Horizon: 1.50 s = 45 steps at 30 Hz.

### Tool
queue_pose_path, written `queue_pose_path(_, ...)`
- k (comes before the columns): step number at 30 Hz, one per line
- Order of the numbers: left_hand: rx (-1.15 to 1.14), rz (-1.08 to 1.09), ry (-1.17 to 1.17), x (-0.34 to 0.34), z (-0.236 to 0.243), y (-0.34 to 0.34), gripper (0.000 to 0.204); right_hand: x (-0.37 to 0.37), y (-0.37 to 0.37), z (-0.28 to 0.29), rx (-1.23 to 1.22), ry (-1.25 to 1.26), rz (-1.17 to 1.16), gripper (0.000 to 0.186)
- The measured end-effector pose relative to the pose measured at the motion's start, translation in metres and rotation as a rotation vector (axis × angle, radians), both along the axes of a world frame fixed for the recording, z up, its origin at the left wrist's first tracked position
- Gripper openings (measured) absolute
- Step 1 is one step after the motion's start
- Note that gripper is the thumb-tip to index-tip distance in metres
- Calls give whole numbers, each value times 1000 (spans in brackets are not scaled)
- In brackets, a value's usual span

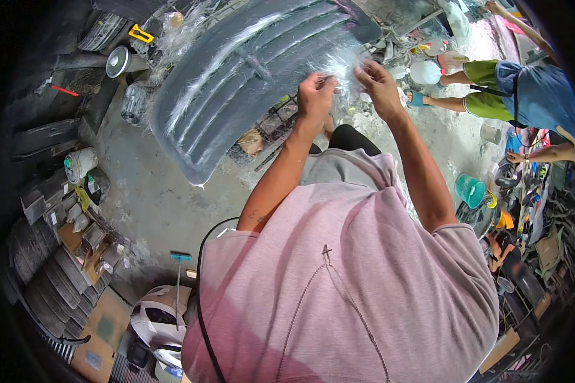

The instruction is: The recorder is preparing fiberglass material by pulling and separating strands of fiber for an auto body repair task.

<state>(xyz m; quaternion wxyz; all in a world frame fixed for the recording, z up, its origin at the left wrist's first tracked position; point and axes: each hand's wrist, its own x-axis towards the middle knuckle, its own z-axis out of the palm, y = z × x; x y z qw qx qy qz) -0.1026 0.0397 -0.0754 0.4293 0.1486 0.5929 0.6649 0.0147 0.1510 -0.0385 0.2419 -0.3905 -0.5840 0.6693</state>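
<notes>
A tuft of loose white fibreglass strands (340,67) spreads between my hands, over the right end of a large dark grey ribbed panel (233,80). My left hand (315,97) is closed, thumb and fingertips pinching the tuft's left side. On the other side, my right hand (378,86) pinches the strands between thumb and curled fingers. The panel is curved, with several long raised slats. White strands lie along its upper edge and in streaks on the slats. Its top end runs out of view.
A person in a blue top and green shorts (482,105) is at the right. A round disc (117,62), yellow cutter (140,33) and clear jar (133,102) are left of the panel. A white bucket (81,165) stands at left, a teal bucket (469,191) at right.
</notes>
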Motion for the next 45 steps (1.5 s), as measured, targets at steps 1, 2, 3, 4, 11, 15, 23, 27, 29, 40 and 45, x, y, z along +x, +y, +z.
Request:
queue_pose_path(1, -6, 2, 0, 1, -2, 1, 19, -2, 0, 8, -124, -57, -20, 18)
queue_pose_path(2, -1, 37, -31, -1, -3, -2, 18, -2, 1, 10, -249, -114, -35, 19)
queue_pose_path(3, 8, 70, -59, -1, -4, -1, 17, 3, 8, 8, -251, -110, -31, 19)
queue_pose_path(4, 3, 68, -67, 0, -4, -3, 15, 8, 14, 1, -338, -83, 75, 17)
queue_pose_path(11, 25, 270, -450, 12, 16, -1, 21, 16, 34, -32, -434, 26, 339, 12)
queue_pose_path(15, -17, 271, -174, 23, 16, 12, 28, 1, 26, -11, -456, -23, 292, 16)
queue_pose_path(23, 116, 585, -428, 34, 23, 28, 29, 0, 52, -22, -477, -37, 587, 24)
queue_pose_path(27, 53, 404, -574, 27, 15, 34, 32, -1, 64, -22, -340, -127, 797, 26)
queue_pose_path(29, 43, 472, -579, 26, -3, 31, 32, -4, 60, -25, -368, -127, 784, 27)
queue_pose_path(40, -119, 893, -400, 9, -13, -7, 31, 31, 75, -67, -136, -57, 651, 23)
queue_pose_path(45, -198, 660, -310, 30, 9, -2, 36, 12, 88, -8, -327, 76, 578, 23)
